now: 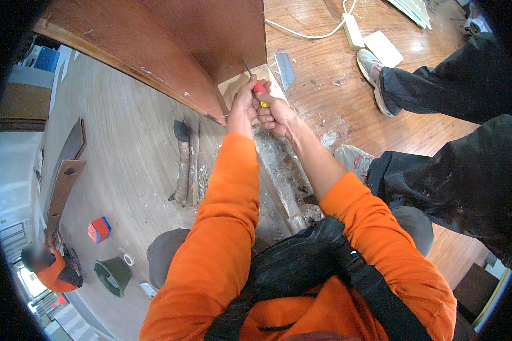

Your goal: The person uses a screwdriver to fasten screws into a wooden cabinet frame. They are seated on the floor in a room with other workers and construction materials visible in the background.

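Note:
A screwdriver with a red and yellow handle points away from me into the inner corner of a reddish-brown wooden frame. My right hand is closed around its handle. Against it, my left hand is closed at the front of the handle, near the thin shaft. Its fingers partly hide the tool. A pale bare wood strip lies at the frame's corner, just beyond my hands. Whether the tip touches the wood, I cannot make out.
A hammer-like tool with a dark head lies left of broken, dusty rubble. Another person's dark-trousered legs stand close on the right. A white power strip and a grey blade-like piece lie beyond. A green bucket stands lower left.

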### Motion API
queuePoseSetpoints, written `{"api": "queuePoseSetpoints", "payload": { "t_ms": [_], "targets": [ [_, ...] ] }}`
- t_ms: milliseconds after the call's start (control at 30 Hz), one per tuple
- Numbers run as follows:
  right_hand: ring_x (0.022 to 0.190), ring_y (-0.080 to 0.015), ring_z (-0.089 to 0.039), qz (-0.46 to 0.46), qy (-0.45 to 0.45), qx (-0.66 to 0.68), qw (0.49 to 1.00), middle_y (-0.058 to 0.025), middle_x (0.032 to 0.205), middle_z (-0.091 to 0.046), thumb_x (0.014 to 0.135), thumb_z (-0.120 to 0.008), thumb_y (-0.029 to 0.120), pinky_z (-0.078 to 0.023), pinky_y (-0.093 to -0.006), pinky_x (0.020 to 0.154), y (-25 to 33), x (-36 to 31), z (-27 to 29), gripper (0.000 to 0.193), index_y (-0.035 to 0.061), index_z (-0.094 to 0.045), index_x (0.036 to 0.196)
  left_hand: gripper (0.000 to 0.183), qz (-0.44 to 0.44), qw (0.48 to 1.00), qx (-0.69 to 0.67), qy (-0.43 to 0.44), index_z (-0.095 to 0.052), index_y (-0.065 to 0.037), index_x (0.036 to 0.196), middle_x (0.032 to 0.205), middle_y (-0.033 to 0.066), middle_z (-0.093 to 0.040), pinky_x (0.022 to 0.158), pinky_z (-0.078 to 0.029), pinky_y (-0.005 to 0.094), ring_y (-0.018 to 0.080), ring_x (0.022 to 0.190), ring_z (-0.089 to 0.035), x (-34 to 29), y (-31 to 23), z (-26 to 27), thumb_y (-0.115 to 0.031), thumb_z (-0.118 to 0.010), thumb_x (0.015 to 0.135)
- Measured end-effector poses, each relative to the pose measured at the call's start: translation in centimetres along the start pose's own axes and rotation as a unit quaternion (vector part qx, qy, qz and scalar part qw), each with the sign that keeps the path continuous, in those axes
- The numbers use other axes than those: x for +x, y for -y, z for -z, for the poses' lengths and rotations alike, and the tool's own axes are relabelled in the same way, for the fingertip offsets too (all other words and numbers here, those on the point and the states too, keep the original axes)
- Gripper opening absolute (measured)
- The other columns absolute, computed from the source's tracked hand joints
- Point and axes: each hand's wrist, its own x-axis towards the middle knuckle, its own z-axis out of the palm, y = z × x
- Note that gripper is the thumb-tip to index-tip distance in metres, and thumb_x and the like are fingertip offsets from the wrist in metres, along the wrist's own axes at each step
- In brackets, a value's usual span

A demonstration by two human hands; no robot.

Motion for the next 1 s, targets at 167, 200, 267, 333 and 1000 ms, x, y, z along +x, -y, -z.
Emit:
{"api": "queuePoseSetpoints", "payload": {
  "t_ms": [167, 200, 267, 333, 1000],
  "targets": [
    [0.099, -0.0468, -0.057, 0.12, -0.165, -0.287, 0.936, -0.0281, 0.093, -0.063, 0.085, -0.06, 0.032, -0.046, -0.0483, 0.085, -0.1, -2.0, -2.0, 0.042, -0.0025, -0.054, 0.109, 0.043, -0.002, 0.993, 0.063, -0.103, -0.057, -0.003, 0.105, 0.094, 0.0109, -0.066, 0.067, -0.052, 0.0325, 0.0202, 0.077, -0.061, -0.5, -0.3, -1.1, -0.041, -0.064, 0.087],
    [0.074, -0.0345, -0.063, 0.222, -0.175, -0.274, 0.919, -0.0167, 0.076, -0.063, 0.088, -0.057, 0.038, -0.05, -0.0401, 0.064, -1.0, -0.6, -1.3, 0.039, 0.0027, -0.055, 0.104, 0.042, -0.011, 0.993, 0.064, -0.101, -0.058, -0.003, 0.104, 0.094, 0.0105, -0.066, 0.065, -0.051, 0.0326, 0.02, 0.077, -0.061, -0.6, -0.2, -1.6, -0.041, -0.064, 0.087],
    [0.06, -0.0211, -0.046, 0.046, 0.029, 0.105, 0.993, -0.0059, 0.066, -0.049, 0.091, -0.053, 0.04, -0.036, -0.0303, 0.053, -2.0, -0.1, 0.5, 0.032, 0.0089, -0.054, 0.095, 0.036, 0.026, 0.993, 0.07, -0.091, -0.057, -0.005, 0.102, 0.092, 0.0083, -0.066, 0.064, -0.051, 0.0334, 0.0193, 0.076, -0.06, -0.4, -0.5, -1.4, -0.037, -0.063, 0.088],
    [0.046, -0.0077, -0.029, -0.139, 0.236, 0.456, 0.847, 0.0049, 0.057, -0.035, 0.094, -0.049, 0.043, -0.022, -0.0206, 0.041, -0.9, -0.7, 1.3, 0.029, 0.0152, -0.054, 0.086, 0.034, 0.022, 0.996, 0.054, -0.063, -0.057, -0.006, 0.103, 0.094, 0.0076, -0.066, 0.065, -0.05, 0.0337, 0.0186, 0.079, -0.06, -0.3, -0.3, -0.6, -0.037, -0.061, 0.09],
    [0.061, -0.0177, -0.062, -0.01, 0.02, -0.123, 0.992, -0.0091, 0.074, -0.065, 0.091, -0.055, 0.03, -0.053, -0.0286, 0.058, -0.6, 1.2, 2.2, 0.035, -0.0038, -0.065, 0.092, 0.042, 0.002, 0.997, 0.014, -0.075, -0.055, -0.004, 0.106, 0.092, 0.0081, -0.057, 0.061, -0.049, 0.0375, 0.0217, 0.074, -0.055, -0.4, 0.4, -1.2, -0.034, -0.072, 0.082]
  ]
}}
